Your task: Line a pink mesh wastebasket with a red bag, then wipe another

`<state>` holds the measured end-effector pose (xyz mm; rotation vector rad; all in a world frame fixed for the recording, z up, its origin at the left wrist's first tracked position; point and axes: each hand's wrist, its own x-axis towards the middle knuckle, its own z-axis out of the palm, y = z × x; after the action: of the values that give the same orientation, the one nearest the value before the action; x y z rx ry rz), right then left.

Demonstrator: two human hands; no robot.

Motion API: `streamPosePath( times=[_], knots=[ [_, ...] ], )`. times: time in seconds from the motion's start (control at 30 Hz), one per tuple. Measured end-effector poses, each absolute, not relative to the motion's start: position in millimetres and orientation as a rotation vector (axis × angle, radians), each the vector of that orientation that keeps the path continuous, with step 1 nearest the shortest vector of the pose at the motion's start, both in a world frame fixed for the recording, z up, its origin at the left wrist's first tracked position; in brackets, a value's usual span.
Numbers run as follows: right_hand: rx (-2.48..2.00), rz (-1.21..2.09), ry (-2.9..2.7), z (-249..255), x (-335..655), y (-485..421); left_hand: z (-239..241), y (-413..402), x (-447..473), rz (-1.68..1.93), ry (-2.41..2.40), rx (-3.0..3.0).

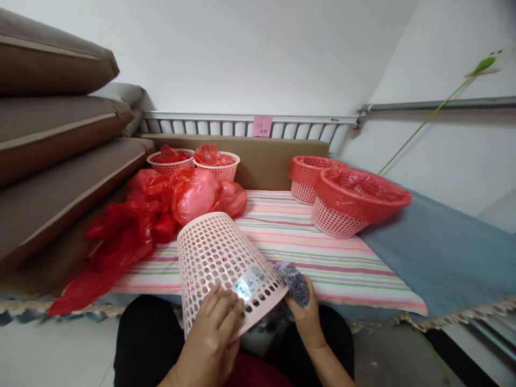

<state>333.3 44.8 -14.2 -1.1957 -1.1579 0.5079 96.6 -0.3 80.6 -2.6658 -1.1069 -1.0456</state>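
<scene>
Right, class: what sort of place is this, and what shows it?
Probably a bedroom or dormitory: a striped bedsheet, a metal bed rail behind it, stacked cushions alongside. The left hand holds a pink basket, the right hand a grey cloth.

Bright, even light – soft shadows – edges warped, label glare
</scene>
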Motion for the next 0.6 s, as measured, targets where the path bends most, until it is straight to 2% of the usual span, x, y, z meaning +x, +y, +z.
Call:
streamPosePath(
  times=[0.6],
  knots=[
    [-1.175,0.533,-1.162,-24.5,338.0,41.3,83.0,-1.1,98.9,-1.029,-1.084,-2.739]
  ],
)
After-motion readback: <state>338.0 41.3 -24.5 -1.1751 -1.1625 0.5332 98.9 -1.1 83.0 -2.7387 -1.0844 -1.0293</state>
